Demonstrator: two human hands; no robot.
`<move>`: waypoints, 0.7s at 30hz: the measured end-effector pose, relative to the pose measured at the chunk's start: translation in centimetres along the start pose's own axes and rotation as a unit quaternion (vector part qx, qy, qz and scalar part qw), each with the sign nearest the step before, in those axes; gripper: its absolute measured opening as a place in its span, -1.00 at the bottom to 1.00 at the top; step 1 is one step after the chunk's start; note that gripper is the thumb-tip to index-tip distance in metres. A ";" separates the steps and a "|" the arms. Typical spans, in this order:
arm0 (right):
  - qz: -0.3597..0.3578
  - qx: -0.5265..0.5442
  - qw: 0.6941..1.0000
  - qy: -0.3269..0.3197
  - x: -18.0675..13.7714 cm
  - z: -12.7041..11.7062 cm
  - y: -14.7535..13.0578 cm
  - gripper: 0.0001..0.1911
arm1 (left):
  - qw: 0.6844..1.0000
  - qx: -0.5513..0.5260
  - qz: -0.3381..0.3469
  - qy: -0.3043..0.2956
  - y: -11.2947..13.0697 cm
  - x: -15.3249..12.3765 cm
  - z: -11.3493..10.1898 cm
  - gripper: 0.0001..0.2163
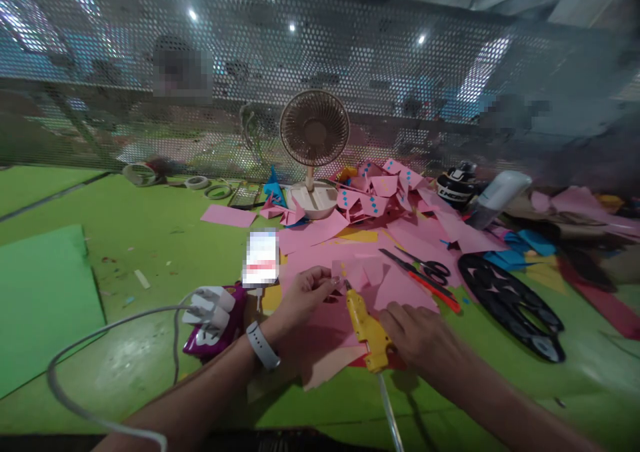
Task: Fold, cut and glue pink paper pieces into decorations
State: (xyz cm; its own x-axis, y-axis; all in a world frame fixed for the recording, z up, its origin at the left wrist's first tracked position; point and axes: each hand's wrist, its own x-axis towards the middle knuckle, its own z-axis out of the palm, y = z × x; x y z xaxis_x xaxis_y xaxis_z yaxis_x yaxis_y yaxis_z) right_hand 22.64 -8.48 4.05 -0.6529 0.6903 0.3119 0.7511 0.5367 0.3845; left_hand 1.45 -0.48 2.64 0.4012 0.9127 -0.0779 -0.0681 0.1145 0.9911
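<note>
My right hand [419, 335] is closed around a yellow hot glue gun [366, 325], its nozzle pointing away from me. A long pale glue stick [389, 412] trails out of its back end toward me. Between the thumb and fingers of my left hand [307, 297] is the edge of a folded pink paper piece [363, 270]. The glue gun's tip is close to that paper, just right of my left fingertips; whether they touch I cannot tell. Pink sheets [320, 332] lie beneath both hands.
A utility knife [435, 291] and scissors [425, 265] lie beyond my right hand. Behind them are folded pink pieces [380, 195] and a desk fan [315, 132]. A phone [261, 257], plug adapter [210, 309] and cable [90, 332] are left; a black palette-shaped object [510, 305] is right.
</note>
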 end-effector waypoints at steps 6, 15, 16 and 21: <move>-0.042 -0.006 0.999 0.016 -0.1 -0.7 0.9 -0.80 | 1.000 0.016 0.005 -0.002 0.0 0.1 -0.1 -0.76; 0.140 0.097 0.977 0.129 -6.2 1.8 6.2 -0.68 | 1.000 0.018 0.005 0.017 0.3 0.3 -0.2 -0.78; 0.187 0.078 0.973 0.111 -7.3 2.1 6.9 -0.69 | 1.000 0.013 -0.003 0.020 0.3 0.2 -0.2 -0.78; 0.387 -0.002 0.922 0.025 -13.6 4.1 10.2 -0.69 | 0.998 0.006 -0.031 0.057 0.7 0.0 -0.1 -0.75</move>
State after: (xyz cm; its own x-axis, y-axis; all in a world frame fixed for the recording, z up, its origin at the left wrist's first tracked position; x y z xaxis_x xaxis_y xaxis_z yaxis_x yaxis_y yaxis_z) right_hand 39.60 -10.44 0.19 0.0751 0.8418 0.5345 0.9935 -0.1094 0.0328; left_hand 1.32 -0.36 3.32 0.2972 0.9428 -0.1512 -0.0355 0.1692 0.9849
